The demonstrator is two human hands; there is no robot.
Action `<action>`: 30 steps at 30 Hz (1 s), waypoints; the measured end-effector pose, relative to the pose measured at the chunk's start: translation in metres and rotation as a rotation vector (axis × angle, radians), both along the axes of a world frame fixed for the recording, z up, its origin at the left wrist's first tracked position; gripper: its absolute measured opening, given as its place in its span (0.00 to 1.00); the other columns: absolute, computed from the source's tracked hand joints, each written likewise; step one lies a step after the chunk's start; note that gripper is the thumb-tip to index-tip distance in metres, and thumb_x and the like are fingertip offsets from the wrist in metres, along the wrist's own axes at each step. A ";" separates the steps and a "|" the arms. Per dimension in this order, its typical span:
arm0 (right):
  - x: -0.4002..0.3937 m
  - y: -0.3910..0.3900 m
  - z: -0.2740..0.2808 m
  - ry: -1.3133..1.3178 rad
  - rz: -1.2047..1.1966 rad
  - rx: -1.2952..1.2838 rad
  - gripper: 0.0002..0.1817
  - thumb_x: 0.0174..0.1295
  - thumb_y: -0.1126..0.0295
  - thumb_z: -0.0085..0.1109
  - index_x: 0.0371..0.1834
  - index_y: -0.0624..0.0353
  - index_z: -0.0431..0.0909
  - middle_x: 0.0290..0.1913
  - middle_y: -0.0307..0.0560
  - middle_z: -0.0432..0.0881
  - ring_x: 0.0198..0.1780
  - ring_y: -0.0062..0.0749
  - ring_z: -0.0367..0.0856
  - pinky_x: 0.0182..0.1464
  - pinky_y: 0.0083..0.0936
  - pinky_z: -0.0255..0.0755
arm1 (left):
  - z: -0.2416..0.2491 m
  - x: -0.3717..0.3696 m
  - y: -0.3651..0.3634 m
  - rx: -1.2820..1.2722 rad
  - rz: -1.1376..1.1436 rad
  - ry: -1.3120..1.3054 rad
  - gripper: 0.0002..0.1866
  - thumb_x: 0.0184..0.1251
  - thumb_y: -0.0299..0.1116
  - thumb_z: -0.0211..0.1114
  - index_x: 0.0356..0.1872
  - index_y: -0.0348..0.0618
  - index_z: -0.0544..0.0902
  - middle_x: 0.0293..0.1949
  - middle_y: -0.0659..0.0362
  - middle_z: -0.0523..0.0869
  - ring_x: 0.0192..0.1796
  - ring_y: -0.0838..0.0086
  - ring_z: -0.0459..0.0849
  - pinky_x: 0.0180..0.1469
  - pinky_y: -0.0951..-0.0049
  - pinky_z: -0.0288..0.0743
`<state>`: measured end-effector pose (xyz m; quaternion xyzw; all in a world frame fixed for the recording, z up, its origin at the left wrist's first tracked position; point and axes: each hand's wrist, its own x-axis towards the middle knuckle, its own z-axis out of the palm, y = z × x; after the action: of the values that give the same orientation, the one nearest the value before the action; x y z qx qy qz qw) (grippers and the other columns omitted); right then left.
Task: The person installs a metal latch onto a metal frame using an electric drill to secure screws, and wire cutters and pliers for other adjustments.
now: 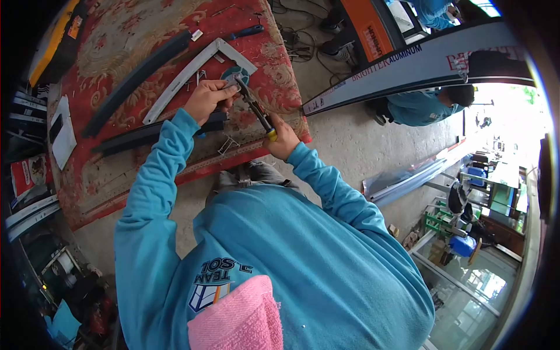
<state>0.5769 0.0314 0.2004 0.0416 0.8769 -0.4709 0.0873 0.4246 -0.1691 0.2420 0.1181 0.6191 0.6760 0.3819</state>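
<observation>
My right hand point(283, 138) is closed around the yellow-and-black handles of a pair of pliers point(255, 109) over the red patterned carpet on the table. The plier jaws point up and left, toward my left hand point(210, 99). Its fingers pinch a small metal part point(236, 86) at the jaws; its exact shape is too small to tell. Just beyond lies a teal round object point(240, 71), partly covered. A grey L-shaped metal square point(185, 80) rests left of it, with a few screws point(199, 76) inside its corner. A small metal bracket-like piece point(228, 144) lies near the table edge.
Two dark long strips point(137, 81) point(157, 136) lie on the carpet point(111, 169). A blue-handled screwdriver point(248, 32) sits farther back. A long wrapped aluminum profile point(402, 67) reaches the table's right edge. A co-worker in blue point(417, 108) crouches beyond it.
</observation>
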 end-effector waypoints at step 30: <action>0.300 -0.040 -0.112 -0.403 -0.706 -0.289 0.16 0.48 0.69 0.66 0.40 0.63 0.78 0.30 0.40 0.80 0.31 0.25 0.76 0.36 0.26 0.71 | -0.153 0.182 0.084 -0.042 -0.576 -0.951 0.13 0.72 0.38 0.58 0.39 0.36 0.81 0.22 0.66 0.77 0.24 0.82 0.73 0.28 0.81 0.68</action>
<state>0.8770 -0.0083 0.0879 0.4173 0.6995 -0.5723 0.0952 0.6064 -0.0847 0.0893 -0.0432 0.3347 0.5106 0.7908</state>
